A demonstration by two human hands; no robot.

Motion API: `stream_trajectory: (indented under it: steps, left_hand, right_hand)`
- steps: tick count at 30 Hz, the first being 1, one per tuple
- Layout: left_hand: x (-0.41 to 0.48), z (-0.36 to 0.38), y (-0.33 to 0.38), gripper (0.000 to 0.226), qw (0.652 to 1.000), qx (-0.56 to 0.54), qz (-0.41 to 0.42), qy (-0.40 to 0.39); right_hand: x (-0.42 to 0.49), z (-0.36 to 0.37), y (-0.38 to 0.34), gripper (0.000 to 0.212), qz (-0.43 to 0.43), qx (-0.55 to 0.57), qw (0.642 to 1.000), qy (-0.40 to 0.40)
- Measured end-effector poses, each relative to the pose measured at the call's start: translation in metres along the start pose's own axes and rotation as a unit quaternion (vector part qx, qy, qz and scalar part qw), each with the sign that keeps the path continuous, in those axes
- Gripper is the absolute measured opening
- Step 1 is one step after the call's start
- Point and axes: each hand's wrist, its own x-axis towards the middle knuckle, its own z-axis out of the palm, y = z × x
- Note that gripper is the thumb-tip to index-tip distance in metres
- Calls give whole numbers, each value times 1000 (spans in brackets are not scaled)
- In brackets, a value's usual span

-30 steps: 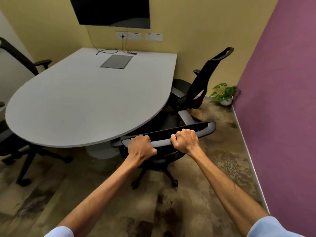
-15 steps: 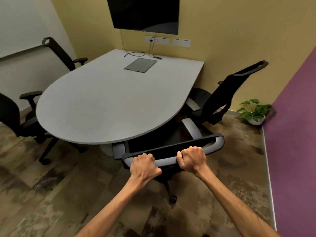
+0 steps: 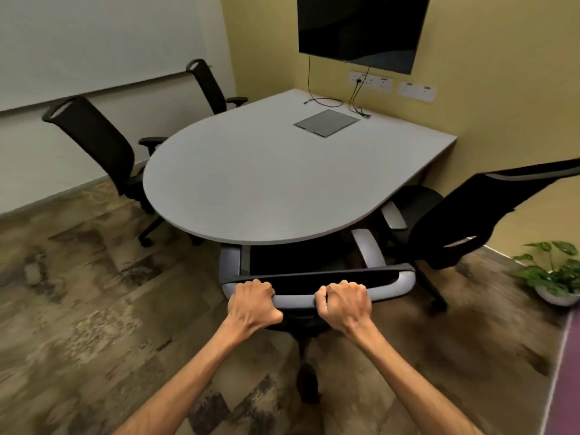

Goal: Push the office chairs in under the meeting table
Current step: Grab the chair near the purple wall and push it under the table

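Observation:
A black office chair (image 3: 389,279) with grey trim stands at the rounded near end of the grey meeting table (image 3: 266,177), its seat partly under the tabletop. My left hand (image 3: 252,304) and my right hand (image 3: 343,302) both grip the top bar of its backrest. A second black chair (image 3: 464,221) stands at the table's right side, its backrest leaning out to the right. Two more black chairs (image 3: 100,142) (image 3: 208,84) stand along the table's left side, set back from the edge.
A dark screen (image 3: 361,29) hangs on the yellow wall above wall sockets, with cables trailing onto the table by a grey hatch (image 3: 326,122). A potted plant (image 3: 555,277) sits on the floor at right beside the purple wall. Patterned floor lies open at left.
The view has swung left and I have moved round the table's end with the chair. The chair's seat has gone further under the tabletop. Both hands keep their grip.

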Motion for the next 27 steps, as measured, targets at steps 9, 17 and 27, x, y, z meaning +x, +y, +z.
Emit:
stream_trajectory:
  steps: [9, 17, 27]
  left_hand:
    - [3, 15, 35, 35, 999, -3, -35, -2]
    - [25, 19, 52, 33, 1000, 9, -27, 13]
    - [92, 8, 39, 32, 999, 27, -38, 14]
  right_hand:
    - [5, 8, 43, 44, -44, 11, 999, -4]
    - [30, 19, 71, 45, -69, 9, 998, -4]
    - [96, 42, 76, 49, -75, 11, 997, -9]
